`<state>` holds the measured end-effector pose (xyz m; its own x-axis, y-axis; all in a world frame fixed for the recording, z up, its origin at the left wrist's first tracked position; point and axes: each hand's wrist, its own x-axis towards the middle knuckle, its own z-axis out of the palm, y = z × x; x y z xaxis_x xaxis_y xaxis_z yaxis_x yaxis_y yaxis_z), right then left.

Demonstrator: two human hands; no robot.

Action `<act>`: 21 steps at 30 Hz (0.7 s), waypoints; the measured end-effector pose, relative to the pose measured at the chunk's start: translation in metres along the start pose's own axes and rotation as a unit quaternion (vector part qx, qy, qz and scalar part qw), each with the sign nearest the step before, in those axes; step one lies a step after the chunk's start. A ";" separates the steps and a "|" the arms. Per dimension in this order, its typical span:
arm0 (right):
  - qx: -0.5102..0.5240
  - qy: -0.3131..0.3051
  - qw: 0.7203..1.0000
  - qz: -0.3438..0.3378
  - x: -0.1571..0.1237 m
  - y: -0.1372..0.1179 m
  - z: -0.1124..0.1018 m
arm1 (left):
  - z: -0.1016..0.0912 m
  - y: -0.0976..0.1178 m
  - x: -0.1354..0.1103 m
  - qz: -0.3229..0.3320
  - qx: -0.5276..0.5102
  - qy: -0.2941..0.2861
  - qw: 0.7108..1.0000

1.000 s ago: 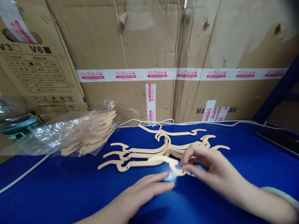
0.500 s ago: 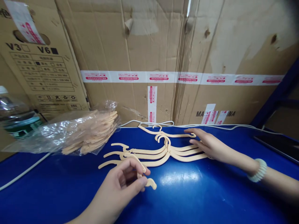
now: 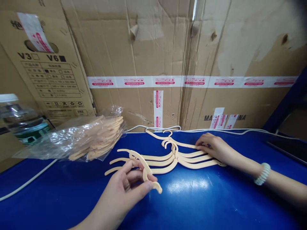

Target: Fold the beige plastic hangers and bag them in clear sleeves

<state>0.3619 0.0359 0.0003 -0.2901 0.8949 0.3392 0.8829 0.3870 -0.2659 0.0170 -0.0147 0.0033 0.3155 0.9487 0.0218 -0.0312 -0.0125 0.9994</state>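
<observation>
The right hand (image 3: 213, 148) has drawn back along the row of flat cream plastic hangers (image 3: 168, 158) near the blue table's (image 3: 216, 198) far edge. Its fingers are curled on them, but I cannot tell whether it grips. The left hand (image 3: 124, 187) still pinches one loose cream hanger (image 3: 143, 162). At the far left edge, a clear plastic bag (image 3: 48, 143) holds a stack of the same hangers (image 3: 105, 135).

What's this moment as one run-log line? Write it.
left hand: pinching one cream hanger | right hand: on right ends of hanger row | surface: blue table | bagged hangers: far left
</observation>
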 end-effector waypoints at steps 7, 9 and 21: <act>0.016 -0.007 0.999 0.028 -0.001 -0.004 -0.005 | -0.002 -0.004 0.002 0.043 -0.016 -0.022 0.999; 0.022 -0.013 0.999 0.038 -0.002 -0.007 -0.008 | -0.003 -0.006 0.004 0.050 -0.031 -0.039 0.997; 0.133 -0.015 0.989 0.060 -0.013 0.006 -0.034 | -0.002 0.004 0.001 0.037 -0.086 0.023 0.995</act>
<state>0.3837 0.0191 0.0252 -0.2038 0.9422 0.2661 0.7844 0.3198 -0.5315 0.0157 -0.0131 0.0071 0.2621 0.9609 0.0896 -0.2156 -0.0322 0.9760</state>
